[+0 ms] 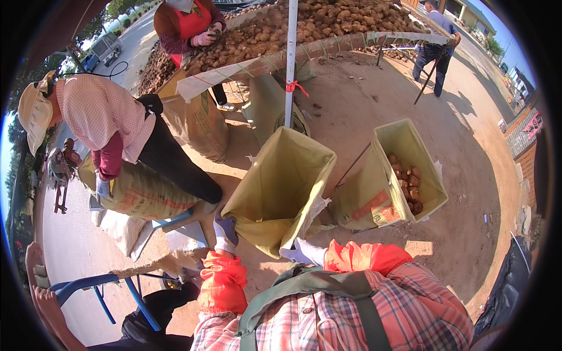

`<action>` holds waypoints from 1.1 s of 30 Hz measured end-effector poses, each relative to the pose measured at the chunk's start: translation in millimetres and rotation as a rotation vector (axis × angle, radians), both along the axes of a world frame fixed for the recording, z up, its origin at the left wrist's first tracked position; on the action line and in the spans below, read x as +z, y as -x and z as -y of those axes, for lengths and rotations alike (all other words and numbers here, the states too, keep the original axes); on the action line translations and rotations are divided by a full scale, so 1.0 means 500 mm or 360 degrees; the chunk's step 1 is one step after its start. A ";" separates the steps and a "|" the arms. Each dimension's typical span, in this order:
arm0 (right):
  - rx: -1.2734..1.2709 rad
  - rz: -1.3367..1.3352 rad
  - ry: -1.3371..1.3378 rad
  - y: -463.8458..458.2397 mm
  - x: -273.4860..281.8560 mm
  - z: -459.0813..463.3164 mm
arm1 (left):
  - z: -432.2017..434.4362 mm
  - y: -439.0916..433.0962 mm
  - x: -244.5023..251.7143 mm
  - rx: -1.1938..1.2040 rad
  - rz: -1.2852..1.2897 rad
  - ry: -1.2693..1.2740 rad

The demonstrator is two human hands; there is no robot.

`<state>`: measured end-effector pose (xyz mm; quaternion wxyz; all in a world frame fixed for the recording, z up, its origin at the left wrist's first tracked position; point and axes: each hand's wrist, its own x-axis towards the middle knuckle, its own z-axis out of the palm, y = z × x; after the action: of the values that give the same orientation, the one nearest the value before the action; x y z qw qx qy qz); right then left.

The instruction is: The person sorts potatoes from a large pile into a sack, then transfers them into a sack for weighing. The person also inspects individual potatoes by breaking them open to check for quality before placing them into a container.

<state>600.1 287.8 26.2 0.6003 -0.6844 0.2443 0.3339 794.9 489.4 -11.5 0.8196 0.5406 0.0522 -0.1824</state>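
Observation:
An upright yellow woven plastic sack (281,180) gapes in front of me, its mouth spread into a rough square. No contents show in the part of its inside that I can see. My left hand (225,230), in a white and purple work glove, grips the near left corner of the rim. At the near right corner, my right hand (306,252), also gloved, holds the edge. The near side of the sack sags inward between them. To the right, a second woven sack (360,199) leans open with brown tubers (406,182) inside.
A raised table edge (325,48) carries heaped brown tubers (272,35) behind a white pole (290,66). Left, a person (101,116) bends over a filled sack (145,188). Another person (193,26) handles tubers. A blue metal frame (88,283) stands near left, beside someone's hand (48,307).

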 end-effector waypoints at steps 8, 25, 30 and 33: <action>-0.0002 0.0391 -0.0136 -0.006 -0.045 0.012 | -0.096 -0.228 -0.033 0.0341 0.0510 -0.1717; -0.0406 0.1042 0.0333 -0.261 -0.014 0.409 | -0.082 -0.040 0.004 0.0161 0.0554 -0.1915; 0.0035 0.1425 0.1196 -0.460 -0.002 0.487 | 0.015 -0.006 -0.002 0.0445 0.0587 -0.1796; 0.0271 0.1148 0.1731 -0.537 -0.023 0.541 | 0.085 0.002 -0.017 0.0379 0.0568 -0.2057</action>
<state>868.4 17.2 14.5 0.1845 -0.9761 0.1066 -0.0413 793.9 447.1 -19.9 0.3426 0.9341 0.0738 0.0687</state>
